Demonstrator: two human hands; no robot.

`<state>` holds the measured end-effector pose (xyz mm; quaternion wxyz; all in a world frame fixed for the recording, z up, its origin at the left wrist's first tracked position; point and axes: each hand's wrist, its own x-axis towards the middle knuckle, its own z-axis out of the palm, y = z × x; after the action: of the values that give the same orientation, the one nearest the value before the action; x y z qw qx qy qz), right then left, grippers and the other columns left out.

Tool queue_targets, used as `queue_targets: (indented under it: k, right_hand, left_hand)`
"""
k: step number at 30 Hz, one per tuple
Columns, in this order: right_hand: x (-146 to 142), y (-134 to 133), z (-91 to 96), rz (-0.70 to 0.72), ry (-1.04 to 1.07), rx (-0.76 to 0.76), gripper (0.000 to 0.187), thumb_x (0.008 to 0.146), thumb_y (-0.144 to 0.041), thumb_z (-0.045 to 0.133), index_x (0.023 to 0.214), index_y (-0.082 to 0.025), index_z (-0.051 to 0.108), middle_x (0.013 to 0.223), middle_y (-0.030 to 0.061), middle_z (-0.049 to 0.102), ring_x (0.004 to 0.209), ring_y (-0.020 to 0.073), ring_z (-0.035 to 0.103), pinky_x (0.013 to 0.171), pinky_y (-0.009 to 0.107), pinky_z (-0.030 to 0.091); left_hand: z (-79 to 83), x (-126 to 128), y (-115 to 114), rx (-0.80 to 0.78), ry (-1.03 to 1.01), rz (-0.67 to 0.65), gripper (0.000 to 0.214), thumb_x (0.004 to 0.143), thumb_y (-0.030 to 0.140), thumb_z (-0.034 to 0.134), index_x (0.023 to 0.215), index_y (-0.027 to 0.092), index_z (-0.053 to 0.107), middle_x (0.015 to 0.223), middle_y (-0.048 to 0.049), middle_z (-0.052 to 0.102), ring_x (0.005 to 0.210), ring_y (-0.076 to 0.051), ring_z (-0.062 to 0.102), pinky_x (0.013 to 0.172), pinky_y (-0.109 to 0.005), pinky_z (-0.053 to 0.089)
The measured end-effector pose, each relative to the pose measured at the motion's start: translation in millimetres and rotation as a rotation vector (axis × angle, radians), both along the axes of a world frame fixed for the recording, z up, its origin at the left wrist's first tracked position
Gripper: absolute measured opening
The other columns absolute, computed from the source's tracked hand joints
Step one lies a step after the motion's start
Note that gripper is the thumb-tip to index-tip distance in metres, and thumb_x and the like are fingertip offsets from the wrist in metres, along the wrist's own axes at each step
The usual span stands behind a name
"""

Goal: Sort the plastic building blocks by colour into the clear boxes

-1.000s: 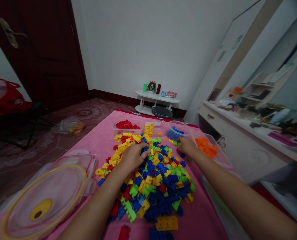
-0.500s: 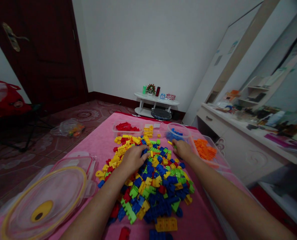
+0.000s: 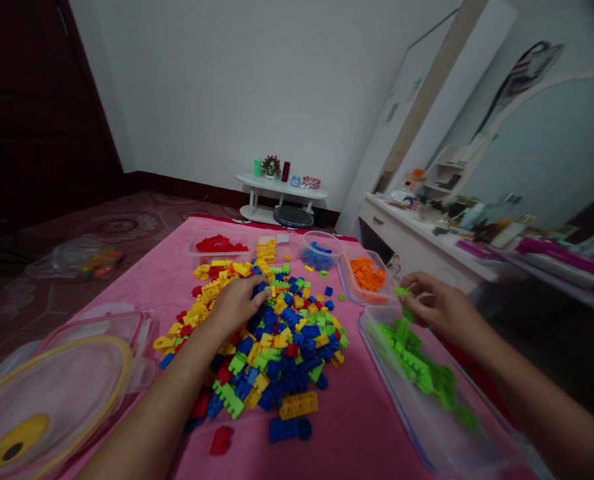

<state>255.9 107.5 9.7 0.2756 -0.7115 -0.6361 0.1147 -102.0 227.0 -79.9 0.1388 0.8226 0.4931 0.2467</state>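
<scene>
A mixed heap of toy building blocks (image 3: 287, 333) in yellow, blue, green and red covers the middle of the table. On its upper left part rests my left hand (image 3: 237, 305), its fingers and thumb curled round a blue block (image 3: 259, 288). Over to the right, my right hand (image 3: 439, 308) is above the near end of a long clear box (image 3: 391, 407) of green blocks (image 3: 419, 367). A small green block (image 3: 401, 292) shows at its fingertips, with more green pieces right below them.
Along the table's far side stand tubs of red blocks (image 3: 220, 245), yellow blocks (image 3: 265, 250), blue blocks (image 3: 319, 255) and orange blocks (image 3: 367, 275). Clear lids (image 3: 127, 373) lie at the left on the pink cloth (image 3: 357, 427). A white dresser (image 3: 421, 233) stands to the right.
My right hand has moved from the heap's far right edge to the green box. The view has turned right, bringing that box into sight. My left hand stays at the heap.
</scene>
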Motion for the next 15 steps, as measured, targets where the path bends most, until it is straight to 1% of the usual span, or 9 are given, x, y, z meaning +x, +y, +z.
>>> queue_targets:
  k: [2, 4, 6, 8, 11, 15]
  right_hand:
    - [15, -21, -9.6, -0.032, 0.064, -0.074, 0.045, 0.072, -0.051, 0.059, 0.103, -0.019, 0.055, 0.082, 0.0052, 0.063, 0.049, 0.0128, 0.058, 0.043, 0.023, 0.044]
    - [29, -38, -20.3, -0.082, 0.100, -0.112, 0.047, 0.070, -0.052, 0.059, 0.104, -0.019, 0.058, 0.088, 0.0075, 0.065, 0.053, 0.0151, 0.060, 0.047, 0.026, 0.048]
    - [39, -52, -28.7, -0.163, 0.089, -0.063, 0.042, 0.067, -0.050, 0.061, 0.096, -0.019, 0.064, 0.087, 0.0083, 0.067, 0.061, 0.0182, 0.063, 0.054, 0.028, 0.050]
    - [45, -64, -33.2, -0.259, 0.083, 0.019, 0.034, 0.064, -0.047, 0.061, 0.083, -0.019, 0.066, 0.079, 0.0077, 0.068, 0.065, 0.0203, 0.063, 0.056, 0.029, 0.050]
    - [42, -73, -33.2, -0.350, 0.143, 0.062, 0.029, 0.062, -0.045, 0.061, 0.074, -0.019, 0.066, 0.069, 0.0061, 0.067, 0.059, 0.0189, 0.060, 0.051, 0.027, 0.047]
    - [28, -69, -29.3, -0.358, 0.275, 0.053, 0.028, 0.061, -0.040, 0.064, 0.078, -0.017, 0.067, 0.064, 0.0038, 0.065, 0.053, 0.0146, 0.057, 0.051, 0.025, 0.046]
  left_hand:
    - [1.8, 0, -1, 0.003, 0.000, -0.006, 0.034, 0.085, 0.040, 0.046, 0.109, 0.023, 0.062, 0.100, -0.0059, 0.068, 0.092, -0.022, 0.062, 0.078, -0.029, 0.044]
    - [3.1, 0, -2, 0.004, -0.001, -0.013, 0.035, 0.084, 0.041, 0.046, 0.110, 0.023, 0.062, 0.100, -0.0061, 0.068, 0.092, -0.022, 0.062, 0.078, -0.029, 0.044]
    - [3.5, 0, -2, 0.003, 0.000, -0.013, 0.035, 0.084, 0.042, 0.045, 0.109, 0.023, 0.062, 0.099, -0.0060, 0.069, 0.090, -0.022, 0.063, 0.078, -0.029, 0.044]
    - [2.8, 0, -1, 0.004, 0.002, -0.015, 0.036, 0.084, 0.042, 0.045, 0.109, 0.024, 0.062, 0.099, -0.0055, 0.069, 0.090, -0.022, 0.063, 0.077, -0.029, 0.044]
    - [0.5, 1, 0, -0.009, 0.016, -0.010, 0.037, 0.084, 0.044, 0.044, 0.110, 0.024, 0.062, 0.099, -0.0054, 0.069, 0.090, -0.022, 0.063, 0.077, -0.029, 0.044]
    - [-1.9, 1, 2, -0.006, 0.032, -0.021, 0.038, 0.084, 0.044, 0.044, 0.110, 0.024, 0.062, 0.100, -0.0056, 0.069, 0.091, -0.023, 0.063, 0.077, -0.029, 0.044]
